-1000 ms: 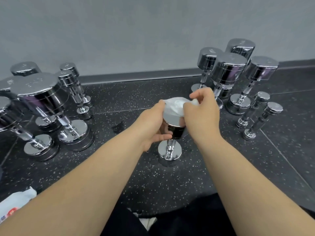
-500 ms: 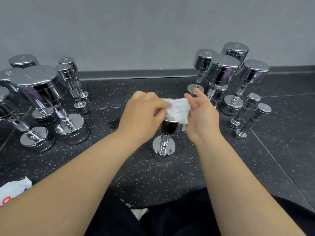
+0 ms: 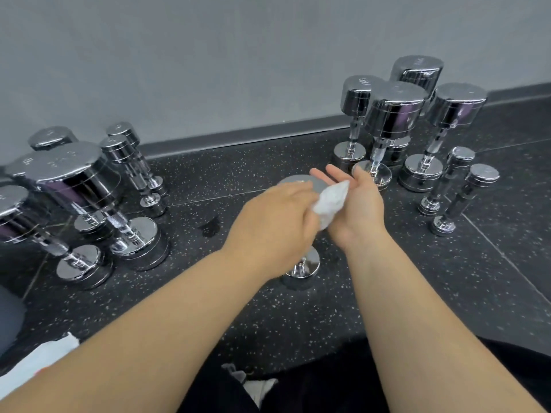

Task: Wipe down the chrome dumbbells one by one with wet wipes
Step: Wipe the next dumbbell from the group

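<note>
While the hands point(image 3: 275, 222) press a wipe point(image 3: 331, 201), dumbbell stamps point(image 3: 364, 81) look blurred.

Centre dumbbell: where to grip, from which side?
Probably the narrow handle, mostly hidden behind the left hand, approached level from the near side. The dumbbell stands upright on one end, and its wide, smooth chrome heads offer poor purchase.

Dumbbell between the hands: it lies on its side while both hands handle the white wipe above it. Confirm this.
Wrong in one respect: the head view shows the dumbbell standing upright on one end, not on its side. The left hand and right hand do handle the white wipe above it.
</note>
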`<state>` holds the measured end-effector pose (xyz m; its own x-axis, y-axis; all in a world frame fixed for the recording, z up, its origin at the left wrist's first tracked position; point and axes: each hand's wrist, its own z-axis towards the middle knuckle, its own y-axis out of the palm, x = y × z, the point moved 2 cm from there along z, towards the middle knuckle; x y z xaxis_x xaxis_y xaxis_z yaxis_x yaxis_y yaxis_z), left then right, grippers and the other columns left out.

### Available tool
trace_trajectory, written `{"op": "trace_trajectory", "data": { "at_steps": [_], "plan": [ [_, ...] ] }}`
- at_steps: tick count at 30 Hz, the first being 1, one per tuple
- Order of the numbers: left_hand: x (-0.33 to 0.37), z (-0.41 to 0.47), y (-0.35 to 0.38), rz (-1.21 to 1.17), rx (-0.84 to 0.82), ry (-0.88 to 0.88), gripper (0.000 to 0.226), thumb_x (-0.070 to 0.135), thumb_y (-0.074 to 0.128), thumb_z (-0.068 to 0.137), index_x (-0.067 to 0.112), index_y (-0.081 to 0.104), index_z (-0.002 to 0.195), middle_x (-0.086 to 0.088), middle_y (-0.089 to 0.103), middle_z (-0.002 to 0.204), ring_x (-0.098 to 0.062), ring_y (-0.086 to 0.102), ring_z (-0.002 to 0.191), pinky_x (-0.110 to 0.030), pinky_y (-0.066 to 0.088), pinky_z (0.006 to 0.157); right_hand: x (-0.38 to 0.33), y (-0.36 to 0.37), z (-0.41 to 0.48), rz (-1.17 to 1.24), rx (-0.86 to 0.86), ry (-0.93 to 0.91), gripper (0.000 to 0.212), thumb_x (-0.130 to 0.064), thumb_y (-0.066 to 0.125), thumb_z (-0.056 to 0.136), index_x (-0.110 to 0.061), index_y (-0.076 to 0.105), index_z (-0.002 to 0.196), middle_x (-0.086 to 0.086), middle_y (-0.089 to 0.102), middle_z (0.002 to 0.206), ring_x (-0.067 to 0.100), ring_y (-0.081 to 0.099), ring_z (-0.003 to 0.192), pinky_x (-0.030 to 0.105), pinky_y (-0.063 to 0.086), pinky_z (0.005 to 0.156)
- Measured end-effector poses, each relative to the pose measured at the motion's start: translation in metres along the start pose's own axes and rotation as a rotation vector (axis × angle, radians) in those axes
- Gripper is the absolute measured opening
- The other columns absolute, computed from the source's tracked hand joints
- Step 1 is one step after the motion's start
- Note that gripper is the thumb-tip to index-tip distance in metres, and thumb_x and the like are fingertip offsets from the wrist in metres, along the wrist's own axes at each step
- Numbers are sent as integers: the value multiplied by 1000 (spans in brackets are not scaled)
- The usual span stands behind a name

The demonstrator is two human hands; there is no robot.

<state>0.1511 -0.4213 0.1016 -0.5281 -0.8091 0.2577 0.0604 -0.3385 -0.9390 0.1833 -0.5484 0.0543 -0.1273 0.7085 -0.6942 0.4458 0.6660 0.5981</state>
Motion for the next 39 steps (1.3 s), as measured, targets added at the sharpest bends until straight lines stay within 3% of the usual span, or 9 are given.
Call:
{"op": "trace_trajectory", "data": {
  "at_steps": [3,7,13,17,21,27,31,35,39],
  "plan": [
    [1,22,1,99,-3,-101,22,39,41,103,19,50,101,1,64,109,-22,51,89,-36,39,73,4,-2,2,-1,14,17,44,-43,36,105,-10,64,111,13,73,106,25,73,79,34,55,69],
    [-25,3,-10,21,50,-179,21,32,45,103,22,61,113,-2,71,104,-28,63,92,-40,47,78,11,0,0,-46,-3,55,46,-47,37,104,-12,66,112,11,73,105,28,70,91,34,57,70],
    [0,33,2,64,-80,61,38,16,49,99,34,55,133,3,61,134,-23,58,118,-33,46,90,15,-6,6,94,9,90,50,-53,40,101,-12,69,106,9,75,101,24,72,86,33,59,71],
    [-19,32,-4,-114,-84,74,47,2,44,96,30,61,130,7,35,157,-13,41,138,-30,42,100,19,-18,13,77,24,78,57,-54,33,103,-7,62,118,13,72,109,29,69,99,43,55,90],
    [-7,27,6,-180,-24,133,38,7,51,98,22,65,130,6,49,148,-11,45,134,-16,28,108,20,-23,16,89,57,104,57,-56,33,102,-10,63,116,9,70,101,21,69,81,31,54,63],
    [-31,17,-3,-144,71,-66,39,11,46,100,25,63,132,6,52,144,-8,49,131,-14,33,103,22,-22,15,62,28,89,59,-54,32,103,-6,60,122,13,69,115,30,65,111,47,50,101],
    [-1,-14,11,-11,-62,118,47,14,31,102,16,41,149,2,29,160,-13,21,149,-11,-1,114,22,-19,17,106,40,134,55,-55,36,101,-8,64,105,12,68,114,31,64,109,47,48,101],
    [0,34,13,52,-76,-28,45,14,26,104,8,36,146,-8,29,159,-18,20,148,-28,3,120,28,-22,16,76,34,116,51,-53,35,102,-10,63,99,10,69,100,22,65,85,34,53,72],
    [-26,-2,9,-40,-63,-101,53,16,23,104,12,17,156,-1,7,165,-11,3,151,-18,-3,118,23,-24,17,46,50,99,61,-54,32,103,-5,59,126,13,69,120,29,67,108,45,52,98]
  ]
}}
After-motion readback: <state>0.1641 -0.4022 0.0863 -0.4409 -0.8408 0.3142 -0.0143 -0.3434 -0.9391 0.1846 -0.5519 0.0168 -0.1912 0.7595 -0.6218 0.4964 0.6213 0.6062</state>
